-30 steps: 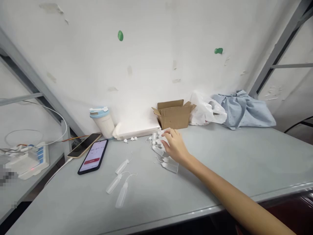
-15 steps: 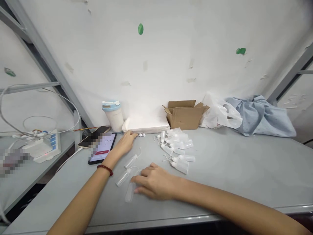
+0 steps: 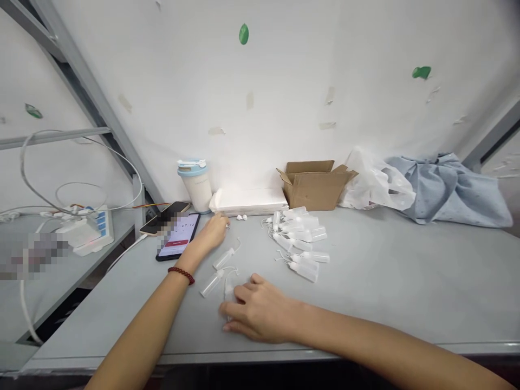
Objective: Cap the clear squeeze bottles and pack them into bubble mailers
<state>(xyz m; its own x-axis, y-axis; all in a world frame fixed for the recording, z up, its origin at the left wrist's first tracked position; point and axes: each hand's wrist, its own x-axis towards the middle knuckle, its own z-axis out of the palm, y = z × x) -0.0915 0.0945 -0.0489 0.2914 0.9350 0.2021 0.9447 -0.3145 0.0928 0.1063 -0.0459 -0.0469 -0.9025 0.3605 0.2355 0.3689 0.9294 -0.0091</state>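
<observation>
My left hand [image 3: 214,232] is closed near the white stack at the back, beside a few small white caps [image 3: 242,218]. A tiny pale bit shows at its fingertips, too small to name. My right hand [image 3: 262,310] has its fingers curled on a small clear plastic bottle [image 3: 228,291], whose lower part they hide. Left of it lie two similar clear bottles, a nearer bottle [image 3: 212,284] and a farther bottle [image 3: 223,259], with thin white strings or tails. Several more such bottles [image 3: 305,268] are heaped to the right, beyond my right hand.
Along the wall stand a cup with a blue lid [image 3: 199,187], a white stack [image 3: 252,201], an open cardboard box [image 3: 312,190], a white plastic bag [image 3: 371,187] and blue cloth [image 3: 455,189]. Two phones, one lit phone [image 3: 179,238], lie at left near a power strip [image 3: 93,230].
The view has shifted slightly. My right hand's fingers now cover the lower part of the bottle, which has turned and lies closer to the hand. My left hand stays near the caps, fingers drawn in.
</observation>
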